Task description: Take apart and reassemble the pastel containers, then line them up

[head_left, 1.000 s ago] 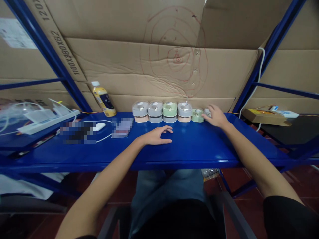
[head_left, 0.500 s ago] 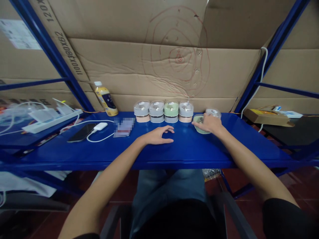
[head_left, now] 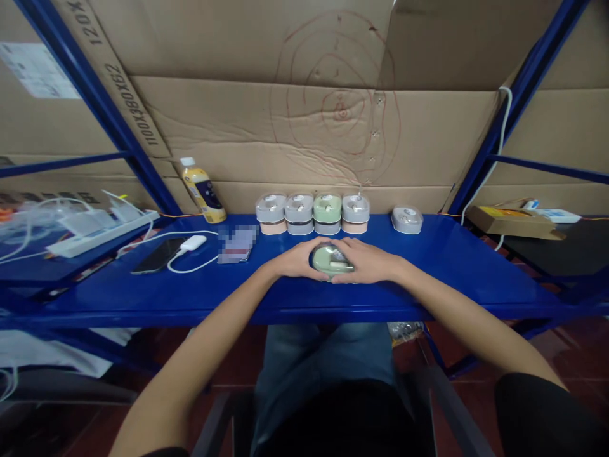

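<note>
A green container with a clear lid (head_left: 328, 259) is near the front middle of the blue table (head_left: 228, 293), between my two hands. My left hand (head_left: 301, 259) curves round its left side. Round its right side wraps my right hand (head_left: 364, 260), the thumbs almost meeting at the front. Behind them stand several stacked containers in a row, among them a green-topped stack (head_left: 327, 214) and a grey-topped stack over a pink base (head_left: 355, 214). A single grey container (head_left: 406, 219) sits apart, further right.
At the left are a yellow bottle (head_left: 203, 190), a phone (head_left: 159, 255), a white adapter with a cable (head_left: 193, 242) and a blurred-out flat item (head_left: 238, 245). A power strip (head_left: 102, 233) lies further left; an open cardboard box (head_left: 516, 222) is at the right.
My right hand has moved left from beside the single grey container, bringing the green container to the front middle. My left hand now touches its left side.
</note>
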Available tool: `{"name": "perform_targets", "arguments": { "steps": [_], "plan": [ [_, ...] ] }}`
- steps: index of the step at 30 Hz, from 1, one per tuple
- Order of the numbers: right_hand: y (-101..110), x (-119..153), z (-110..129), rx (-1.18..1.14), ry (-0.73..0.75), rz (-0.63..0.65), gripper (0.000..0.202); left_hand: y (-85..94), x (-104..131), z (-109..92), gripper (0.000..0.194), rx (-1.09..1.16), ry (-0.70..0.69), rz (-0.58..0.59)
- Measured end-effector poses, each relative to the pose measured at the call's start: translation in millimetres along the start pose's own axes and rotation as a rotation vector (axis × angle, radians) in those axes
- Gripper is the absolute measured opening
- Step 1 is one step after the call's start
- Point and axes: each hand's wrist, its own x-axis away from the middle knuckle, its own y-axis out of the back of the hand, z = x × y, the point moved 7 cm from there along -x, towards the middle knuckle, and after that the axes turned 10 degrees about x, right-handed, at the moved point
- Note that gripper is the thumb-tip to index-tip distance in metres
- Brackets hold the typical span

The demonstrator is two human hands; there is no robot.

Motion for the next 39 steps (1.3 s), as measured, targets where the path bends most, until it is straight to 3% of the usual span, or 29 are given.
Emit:
{"name": "perform_targets", "arguments": {
  "steps": [2, 7, 12, 14, 19, 25, 29, 34, 39],
  "plan": [
    [-0.1, -6.1, -8.1, -0.053, -0.028, -0.019, 0.095, 1.7, 0.2, -0.9, 0.095, -0.024, -0.013, 0.003],
    [20.6, 4.7, -54.0, -0.245, -0.111, -0.106, 0.08, 8.4, 0.1, 6.7, 0.113, -0.097, 0.01, -0.046],
    [19.6, 27.4, -114.2, -0.137, -0.47, -0.102, 0.081, 6.8, 1.1, 4.2, 0.05, -0.223, -0.035, 0.017],
    [14.3, 30.6, -123.7, -0.123, -0.543, -0.087, 0.084, 7.7, 0.8, 3.3, 0.041, -0.235, -0.047, 0.003],
    [9.8, 28.1, -119.8, -0.132, -0.534, -0.061, 0.085, 22.0, -0.6, 11.8, 0.046, -0.214, -0.02, -0.094],
    [8.6, 29.2, -116.7, -0.063, -0.428, 0.054, 0.089, 62.3, 6.6, 34.3, 0.052, -0.394, 0.095, -0.215],
    [5.2, 29.5, -119.3, -0.014, -0.402, 0.108, 0.099, 74.9, 11.9, 48.9, 0.051, -0.465, 0.221, -0.208],
    [7.4, 28.9, -116.9, -0.057, -0.421, 0.089, 0.095, 70.0, 11.2, 37.7, 0.051, -0.424, 0.177, -0.218],
    [20.3, 32.6, -122.7, -0.064, -0.526, -0.037, 0.088, 37.5, 5.9, 9.8, 0.048, -0.304, 0.01, -0.131]
  ]
}}
